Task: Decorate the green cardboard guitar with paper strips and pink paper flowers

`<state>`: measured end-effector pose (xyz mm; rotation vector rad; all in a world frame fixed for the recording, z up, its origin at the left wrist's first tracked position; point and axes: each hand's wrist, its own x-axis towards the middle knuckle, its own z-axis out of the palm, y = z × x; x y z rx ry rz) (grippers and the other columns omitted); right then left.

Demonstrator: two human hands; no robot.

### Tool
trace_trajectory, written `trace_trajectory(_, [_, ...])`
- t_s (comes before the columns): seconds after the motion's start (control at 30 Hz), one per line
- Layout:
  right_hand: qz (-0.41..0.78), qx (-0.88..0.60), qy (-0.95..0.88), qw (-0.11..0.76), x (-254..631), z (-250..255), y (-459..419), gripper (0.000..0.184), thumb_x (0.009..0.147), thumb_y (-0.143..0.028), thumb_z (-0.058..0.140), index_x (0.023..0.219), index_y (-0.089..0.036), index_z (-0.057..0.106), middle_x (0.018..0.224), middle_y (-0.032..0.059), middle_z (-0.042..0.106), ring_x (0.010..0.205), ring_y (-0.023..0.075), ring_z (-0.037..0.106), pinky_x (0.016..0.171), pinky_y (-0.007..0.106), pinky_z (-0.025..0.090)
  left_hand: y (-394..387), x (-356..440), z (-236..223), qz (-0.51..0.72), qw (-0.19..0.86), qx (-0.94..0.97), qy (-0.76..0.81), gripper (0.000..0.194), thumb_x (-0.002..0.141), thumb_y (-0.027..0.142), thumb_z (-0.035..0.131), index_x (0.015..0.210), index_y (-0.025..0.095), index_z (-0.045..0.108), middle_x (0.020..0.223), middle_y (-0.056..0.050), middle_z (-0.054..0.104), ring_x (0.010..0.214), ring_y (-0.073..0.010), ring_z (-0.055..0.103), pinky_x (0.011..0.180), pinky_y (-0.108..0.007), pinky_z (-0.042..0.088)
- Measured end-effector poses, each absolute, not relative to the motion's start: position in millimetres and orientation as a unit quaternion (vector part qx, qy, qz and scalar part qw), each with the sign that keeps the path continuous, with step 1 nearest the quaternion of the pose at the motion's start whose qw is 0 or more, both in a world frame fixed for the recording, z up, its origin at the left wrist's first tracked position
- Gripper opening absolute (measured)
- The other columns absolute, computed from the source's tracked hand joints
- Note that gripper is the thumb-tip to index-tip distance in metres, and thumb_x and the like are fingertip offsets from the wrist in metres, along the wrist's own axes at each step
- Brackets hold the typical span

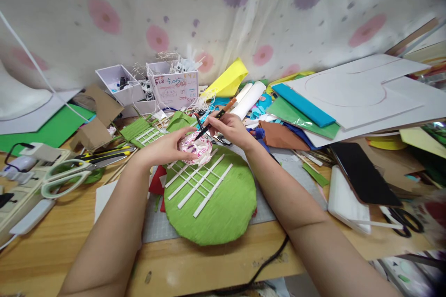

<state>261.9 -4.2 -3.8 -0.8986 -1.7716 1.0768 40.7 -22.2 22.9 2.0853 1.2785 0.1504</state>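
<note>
My left hand (167,146) is closed round the edge of a round, crinkled white paper piece (197,151) with pink and purple marks. In my right hand (232,127) a black and brown pen (218,115) is gripped, slanting down to the left. Its lower end meets the top of the paper piece, as far as I can tell. Under both hands lies a round green crepe-paper disc (223,209). White strips (202,190) cross in a lattice on the disc, and the paper piece covers their far end.
Left are scissors (66,176) and a power strip (21,199). White boxes (176,88) with cables stand behind. At right lie a phone (364,174), a white case (344,199) and large white sheets (351,88). A dark cable (268,267) crosses the front edge.
</note>
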Motion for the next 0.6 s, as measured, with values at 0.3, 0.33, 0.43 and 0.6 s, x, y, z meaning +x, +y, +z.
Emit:
trace_trajectory(0.3, [0.412,-0.35,-0.734,0.411,257.9,-12.4,-3.4,0.054,0.085,-0.067,0.05,0.071,-0.017,0.063,0.075,0.0051,0.064,0.074,0.0153,0.058,0.075,0.029,0.048,-21.8,39.2,22.9,0.055,0.333,0.806,0.487,0.086,0.068,0.066,0.065,0.14,0.022,0.046,0.135,-0.006,0.06,0.112,-0.0266,0.061,0.095,-0.034,0.047])
trace_trajectory(0.33, [0.409,-0.353,-0.736,0.408,258.5,-12.3,-3.0,0.054,0.085,-0.066,0.05,0.07,-0.016,0.063,0.075,0.0052,0.064,0.073,0.015,0.058,0.074,0.029,0.048,-22.2,39.5,23.6,0.054,0.332,0.806,0.488,0.086,0.068,0.066,0.065,0.14,0.022,0.047,0.135,-0.006,0.06,0.111,-0.0266,0.061,0.095,-0.033,0.047])
trace_trajectory(0.43, [0.409,-0.36,-0.732,0.41,260.0,-11.3,-2.1,0.054,0.086,-0.066,0.049,0.073,-0.015,0.064,0.073,0.0048,0.063,0.069,0.0134,0.057,0.071,0.028,0.047,-23.0,40.0,24.9,0.045,0.33,0.804,0.493,0.087,0.068,0.066,0.065,0.141,0.022,0.046,0.13,-0.006,0.063,0.108,-0.0265,0.063,0.093,-0.033,0.048])
trace_trajectory(0.6, [0.427,-0.34,-0.728,0.415,260.1,-12.0,-1.5,0.05,0.088,-0.063,0.05,0.084,-0.015,0.065,0.072,0.0033,0.063,0.068,0.0126,0.059,0.068,0.027,0.048,-21.9,39.3,23.1,0.046,0.322,0.804,0.497,0.09,0.067,0.069,0.064,0.141,0.022,0.046,0.133,-0.007,0.061,0.109,-0.0274,0.062,0.093,-0.034,0.048])
